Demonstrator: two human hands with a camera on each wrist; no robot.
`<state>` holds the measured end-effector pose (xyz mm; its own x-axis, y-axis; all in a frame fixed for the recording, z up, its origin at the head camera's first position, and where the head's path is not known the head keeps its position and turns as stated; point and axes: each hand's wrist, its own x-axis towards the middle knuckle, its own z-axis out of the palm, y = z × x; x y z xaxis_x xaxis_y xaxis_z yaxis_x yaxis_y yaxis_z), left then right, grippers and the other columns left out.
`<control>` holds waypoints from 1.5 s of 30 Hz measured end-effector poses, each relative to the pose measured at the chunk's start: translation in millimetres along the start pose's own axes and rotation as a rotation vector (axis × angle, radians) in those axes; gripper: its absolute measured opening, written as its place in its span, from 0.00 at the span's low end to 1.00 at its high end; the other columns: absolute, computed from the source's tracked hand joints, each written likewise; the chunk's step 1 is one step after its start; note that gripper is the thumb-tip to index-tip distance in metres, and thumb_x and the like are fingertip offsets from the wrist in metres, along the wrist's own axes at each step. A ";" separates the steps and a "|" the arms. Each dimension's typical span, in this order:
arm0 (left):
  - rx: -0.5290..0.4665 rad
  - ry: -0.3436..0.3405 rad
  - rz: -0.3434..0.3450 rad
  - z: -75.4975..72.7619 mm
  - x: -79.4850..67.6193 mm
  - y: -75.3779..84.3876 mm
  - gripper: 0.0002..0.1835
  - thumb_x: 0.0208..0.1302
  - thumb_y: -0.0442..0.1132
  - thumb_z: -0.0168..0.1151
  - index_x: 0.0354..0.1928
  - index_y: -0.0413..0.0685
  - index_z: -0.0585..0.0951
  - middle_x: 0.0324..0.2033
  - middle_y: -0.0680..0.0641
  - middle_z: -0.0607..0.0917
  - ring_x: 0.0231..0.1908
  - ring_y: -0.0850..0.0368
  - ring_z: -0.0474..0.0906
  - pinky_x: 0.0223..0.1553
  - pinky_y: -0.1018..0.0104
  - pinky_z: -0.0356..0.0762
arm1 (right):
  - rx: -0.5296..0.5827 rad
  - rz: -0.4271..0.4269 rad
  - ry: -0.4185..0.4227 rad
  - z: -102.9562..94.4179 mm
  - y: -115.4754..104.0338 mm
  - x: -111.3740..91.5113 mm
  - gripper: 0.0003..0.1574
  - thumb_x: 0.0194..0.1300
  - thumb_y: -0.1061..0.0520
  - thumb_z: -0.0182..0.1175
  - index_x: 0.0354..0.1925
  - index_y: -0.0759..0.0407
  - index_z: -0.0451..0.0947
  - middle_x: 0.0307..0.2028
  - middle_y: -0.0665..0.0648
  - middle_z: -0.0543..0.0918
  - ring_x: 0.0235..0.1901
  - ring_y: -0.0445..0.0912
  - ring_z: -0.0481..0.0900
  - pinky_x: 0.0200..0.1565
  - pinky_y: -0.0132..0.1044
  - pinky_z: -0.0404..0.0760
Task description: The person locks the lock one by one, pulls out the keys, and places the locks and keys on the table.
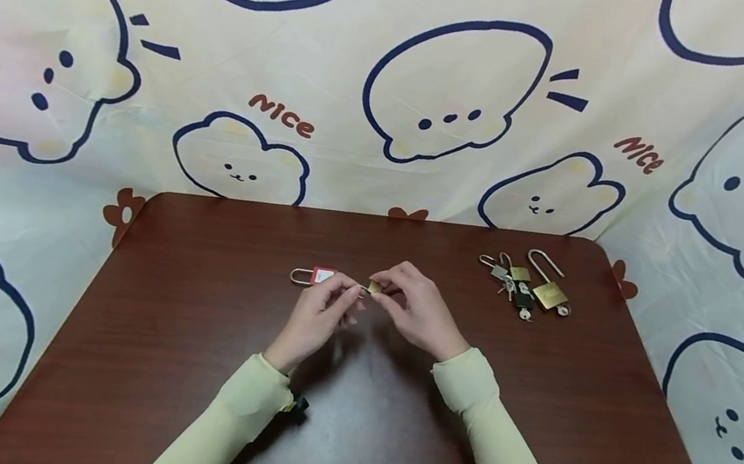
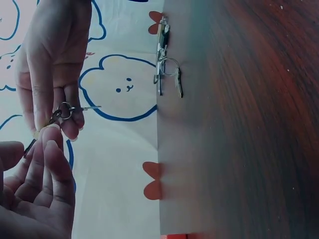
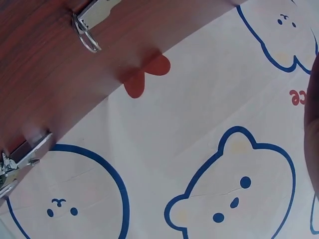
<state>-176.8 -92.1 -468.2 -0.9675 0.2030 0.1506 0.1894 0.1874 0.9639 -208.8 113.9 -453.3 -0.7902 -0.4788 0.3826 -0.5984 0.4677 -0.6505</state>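
Observation:
A small brass padlock [image 1: 375,287] is held up between both hands, mostly covered by fingers. My left hand [image 1: 316,319] pinches its thin metal shackle from the left. From the other side, my right hand [image 1: 423,312] grips the brass body between thumb and fingers. In the left wrist view, a key ring [image 2: 65,110] with a small key hangs by the right hand's fingers. A red padlock [image 1: 324,276] with a white label lies just behind the left hand, its shackle pointing left. Only an edge of the right hand [image 3: 313,124] shows in the right wrist view.
Several padlocks lie grouped at the back right of the brown table [image 1: 176,363], among them a large brass padlock [image 1: 549,295] with its long shackle open and a black padlock [image 1: 523,301]. Keys [image 1: 508,285] lie among them. A patterned cloth [image 1: 351,180] hangs behind the table.

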 end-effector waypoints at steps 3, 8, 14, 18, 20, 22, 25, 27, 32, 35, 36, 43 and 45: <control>0.008 0.004 0.002 0.4 -0.6 0.4 0.09 0.79 0.42 0.58 0.44 0.46 0.83 0.32 0.46 0.87 0.31 0.35 0.83 0.34 0.46 0.86 | -0.002 -0.016 0.016 -1.0 0.4 -1.3 0.15 0.67 0.64 0.70 0.52 0.62 0.84 0.42 0.55 0.81 0.43 0.47 0.86 0.47 0.47 0.88; 0.000 0.016 -0.005 -0.4 -2.3 -0.2 0.11 0.78 0.41 0.59 0.44 0.39 0.84 0.31 0.44 0.87 0.30 0.37 0.83 0.33 0.47 0.86 | 0.013 -0.028 0.019 -0.9 -0.1 -2.6 0.15 0.67 0.65 0.69 0.52 0.63 0.84 0.42 0.56 0.82 0.42 0.47 0.86 0.47 0.47 0.88; 0.030 0.052 0.043 -2.0 -2.4 -3.0 0.08 0.75 0.37 0.62 0.43 0.38 0.85 0.31 0.41 0.87 0.25 0.55 0.83 0.31 0.55 0.86 | 0.011 -0.042 0.017 0.9 -0.9 -2.2 0.14 0.67 0.63 0.69 0.51 0.62 0.85 0.43 0.55 0.83 0.42 0.45 0.86 0.46 0.45 0.88; 0.078 0.075 0.061 -2.8 -0.3 -4.2 0.07 0.73 0.32 0.63 0.45 0.35 0.86 0.30 0.39 0.88 0.23 0.64 0.80 0.29 0.60 0.86 | 0.019 -0.036 0.015 2.0 0.0 -2.4 0.14 0.67 0.63 0.70 0.51 0.62 0.85 0.43 0.56 0.84 0.42 0.45 0.87 0.47 0.44 0.88; 0.091 0.076 0.051 -2.7 0.6 -3.4 0.07 0.73 0.30 0.62 0.46 0.33 0.85 0.30 0.38 0.87 0.24 0.63 0.80 0.29 0.62 0.85 | 0.023 -0.032 0.014 1.9 0.1 -2.6 0.14 0.67 0.63 0.70 0.51 0.62 0.85 0.43 0.56 0.84 0.42 0.45 0.87 0.47 0.43 0.88; 0.095 0.079 0.043 -2.5 1.3 -2.2 0.07 0.73 0.29 0.61 0.47 0.33 0.85 0.30 0.37 0.87 0.25 0.58 0.82 0.29 0.63 0.85 | 0.023 -0.032 0.012 1.6 -0.2 -2.6 0.14 0.67 0.63 0.70 0.51 0.61 0.85 0.43 0.55 0.84 0.42 0.45 0.87 0.47 0.42 0.88; 0.078 0.087 0.046 -2.4 1.6 -1.7 0.07 0.73 0.29 0.62 0.47 0.34 0.86 0.31 0.37 0.88 0.27 0.47 0.85 0.31 0.58 0.87 | 0.025 -0.029 0.005 0.7 -1.8 -2.5 0.14 0.68 0.63 0.69 0.52 0.60 0.85 0.43 0.55 0.83 0.42 0.45 0.86 0.47 0.41 0.88; 0.061 0.092 0.058 -2.7 1.8 -2.0 0.07 0.73 0.30 0.63 0.48 0.36 0.86 0.33 0.38 0.89 0.30 0.43 0.86 0.33 0.58 0.87 | 0.033 -0.022 -0.003 0.3 -2.6 -2.5 0.14 0.68 0.63 0.69 0.52 0.60 0.85 0.43 0.54 0.83 0.43 0.45 0.86 0.47 0.42 0.88; -0.035 0.086 0.085 -3.4 1.1 -0.9 0.08 0.72 0.31 0.64 0.49 0.39 0.86 0.38 0.36 0.89 0.34 0.50 0.89 0.39 0.62 0.88 | 0.056 -0.009 -0.014 0.4 -3.5 -2.9 0.15 0.67 0.63 0.69 0.52 0.60 0.85 0.43 0.54 0.83 0.42 0.45 0.86 0.47 0.44 0.88; -0.103 0.081 0.095 -2.7 0.2 0.8 0.08 0.72 0.29 0.63 0.50 0.37 0.85 0.41 0.33 0.88 0.38 0.52 0.89 0.42 0.63 0.88 | 0.070 -0.015 -0.007 0.9 -3.0 -3.5 0.15 0.67 0.63 0.70 0.52 0.60 0.85 0.42 0.54 0.83 0.42 0.45 0.86 0.46 0.43 0.88; -0.123 0.081 0.096 -2.4 -0.1 1.4 0.09 0.72 0.28 0.63 0.51 0.36 0.84 0.42 0.33 0.88 0.39 0.50 0.89 0.43 0.63 0.88 | 0.077 -0.018 -0.003 1.0 -2.9 -3.8 0.15 0.67 0.64 0.70 0.51 0.60 0.85 0.42 0.54 0.83 0.42 0.45 0.87 0.46 0.44 0.89; -0.191 0.102 0.096 -0.2 -0.5 3.2 0.09 0.73 0.30 0.62 0.51 0.36 0.85 0.44 0.33 0.87 0.43 0.38 0.87 0.46 0.63 0.87 | 0.114 -0.022 0.018 1.2 -1.5 -5.6 0.15 0.65 0.65 0.71 0.50 0.61 0.86 0.41 0.54 0.83 0.41 0.44 0.87 0.45 0.42 0.89; -0.199 0.108 0.101 0.6 -0.4 3.1 0.09 0.73 0.32 0.63 0.50 0.36 0.85 0.44 0.34 0.88 0.42 0.40 0.87 0.46 0.62 0.88 | 0.126 -0.024 0.026 1.2 -1.5 -6.0 0.14 0.64 0.65 0.72 0.49 0.61 0.86 0.41 0.54 0.83 0.40 0.44 0.87 0.45 0.42 0.89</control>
<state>-175.7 -91.1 -465.4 -0.9596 0.1048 0.2612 0.2601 -0.0237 0.9653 -203.0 115.2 -455.4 -0.7801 -0.4683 0.4149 -0.5971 0.3589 -0.7174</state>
